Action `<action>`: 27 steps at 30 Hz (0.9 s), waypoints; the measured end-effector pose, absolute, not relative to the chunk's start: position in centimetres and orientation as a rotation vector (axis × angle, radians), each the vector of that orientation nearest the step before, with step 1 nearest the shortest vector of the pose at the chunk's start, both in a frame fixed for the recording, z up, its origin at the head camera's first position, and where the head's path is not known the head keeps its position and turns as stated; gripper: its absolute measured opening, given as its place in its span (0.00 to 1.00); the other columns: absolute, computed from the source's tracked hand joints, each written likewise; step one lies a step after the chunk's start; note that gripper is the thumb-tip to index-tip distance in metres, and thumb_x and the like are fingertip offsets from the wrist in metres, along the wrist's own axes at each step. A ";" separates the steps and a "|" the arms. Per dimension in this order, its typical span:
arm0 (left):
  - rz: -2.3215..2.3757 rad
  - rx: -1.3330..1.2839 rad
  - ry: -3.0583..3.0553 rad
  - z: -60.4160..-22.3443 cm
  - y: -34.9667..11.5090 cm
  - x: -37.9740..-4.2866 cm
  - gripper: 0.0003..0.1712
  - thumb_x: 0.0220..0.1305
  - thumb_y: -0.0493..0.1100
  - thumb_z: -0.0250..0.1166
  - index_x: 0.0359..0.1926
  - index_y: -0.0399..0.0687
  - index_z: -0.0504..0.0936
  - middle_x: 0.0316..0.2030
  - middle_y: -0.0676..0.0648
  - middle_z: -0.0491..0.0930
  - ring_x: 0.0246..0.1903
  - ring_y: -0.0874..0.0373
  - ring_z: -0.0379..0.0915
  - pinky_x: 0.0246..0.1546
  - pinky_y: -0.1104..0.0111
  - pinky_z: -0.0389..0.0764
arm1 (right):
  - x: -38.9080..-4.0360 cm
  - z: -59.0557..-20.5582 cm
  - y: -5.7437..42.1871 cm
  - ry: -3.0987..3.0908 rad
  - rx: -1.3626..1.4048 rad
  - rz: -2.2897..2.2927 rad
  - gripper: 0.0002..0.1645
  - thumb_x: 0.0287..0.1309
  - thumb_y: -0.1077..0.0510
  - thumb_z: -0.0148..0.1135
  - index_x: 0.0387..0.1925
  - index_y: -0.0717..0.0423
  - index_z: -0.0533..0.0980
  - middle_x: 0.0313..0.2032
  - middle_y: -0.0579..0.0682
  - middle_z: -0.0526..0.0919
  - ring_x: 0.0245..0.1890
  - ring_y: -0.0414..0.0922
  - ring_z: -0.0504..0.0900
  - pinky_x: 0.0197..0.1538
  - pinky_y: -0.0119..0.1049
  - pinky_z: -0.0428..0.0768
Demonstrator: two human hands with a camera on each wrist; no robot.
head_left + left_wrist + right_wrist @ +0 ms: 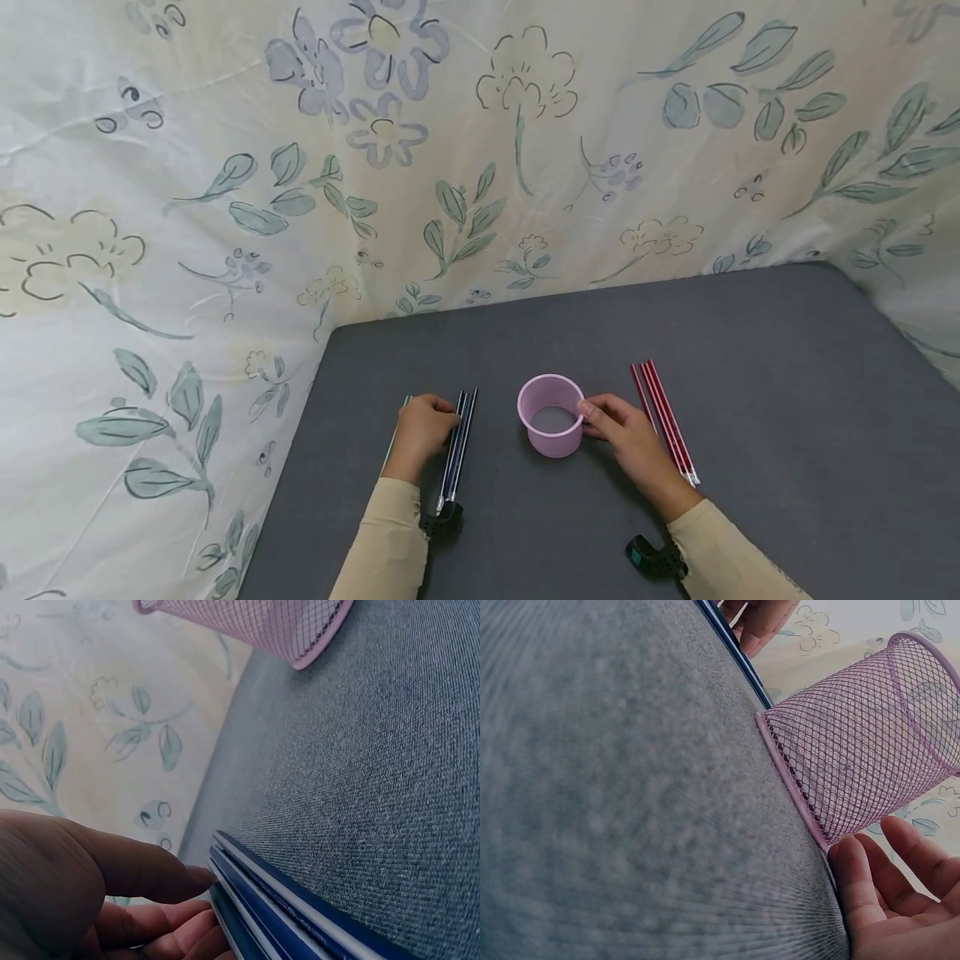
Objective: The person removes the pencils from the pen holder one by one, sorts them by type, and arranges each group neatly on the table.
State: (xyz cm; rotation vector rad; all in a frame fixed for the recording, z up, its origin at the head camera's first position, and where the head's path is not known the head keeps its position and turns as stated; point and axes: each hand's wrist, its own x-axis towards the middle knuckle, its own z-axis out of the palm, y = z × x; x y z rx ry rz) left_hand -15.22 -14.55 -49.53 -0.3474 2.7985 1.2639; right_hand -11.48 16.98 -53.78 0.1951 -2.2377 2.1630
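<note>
Several dark blue pencils with silver stripes [455, 467] lie side by side on the grey table. My left hand [425, 433] is at their left side, its thumb tip and bent fingers right at the outermost pencil [234, 922] in the left wrist view. A pink mesh pencil cup [553, 446] stands upright between the hands. My right hand [626, 437] is at the cup's right side. In the right wrist view its fingertips [849, 859] touch the cup's bottom edge, with the fingers loosely bent and not wrapped round it.
Several red pencils [663, 417] lie right of my right hand. Thin green pencils [390, 450] show partly behind my left hand. Grey cloth covers the table [787, 400], and a floral curtain [450, 208] hangs along its back and left edges.
</note>
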 end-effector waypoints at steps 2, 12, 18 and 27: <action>1.263 -0.358 2.792 -49.5 -14.6 -15.1 0.07 0.67 0.36 0.74 0.42 0.36 0.88 0.33 0.42 0.85 0.27 0.51 0.83 0.23 0.60 0.86 | -11.5 -53.8 17.0 -2.236 0.197 2.163 0.18 0.80 0.58 0.63 0.55 0.72 0.81 0.52 0.65 0.84 0.50 0.41 0.85 0.54 0.36 0.85; 1.227 -0.367 2.795 -49.2 -14.8 -14.7 0.11 0.70 0.40 0.74 0.46 0.36 0.88 0.37 0.41 0.85 0.27 0.51 0.83 0.25 0.59 0.86 | -11.6 -53.9 16.8 -2.241 0.200 2.159 0.18 0.80 0.58 0.63 0.55 0.72 0.81 0.52 0.65 0.84 0.50 0.41 0.85 0.54 0.36 0.85; 1.237 -0.367 2.795 -48.8 -14.7 -14.5 0.11 0.71 0.42 0.74 0.45 0.37 0.88 0.35 0.42 0.85 0.27 0.51 0.82 0.25 0.59 0.85 | -11.7 -53.8 16.9 -2.248 0.188 2.157 0.19 0.80 0.57 0.63 0.55 0.72 0.81 0.53 0.65 0.84 0.50 0.41 0.85 0.54 0.36 0.85; 1.155 -0.269 2.874 -48.7 -14.6 -14.5 0.13 0.74 0.47 0.73 0.46 0.41 0.90 0.40 0.46 0.87 0.39 0.49 0.82 0.41 0.51 0.83 | -11.4 -53.5 16.9 -2.152 0.199 2.220 0.18 0.83 0.60 0.58 0.56 0.75 0.79 0.52 0.68 0.84 0.50 0.45 0.87 0.52 0.38 0.86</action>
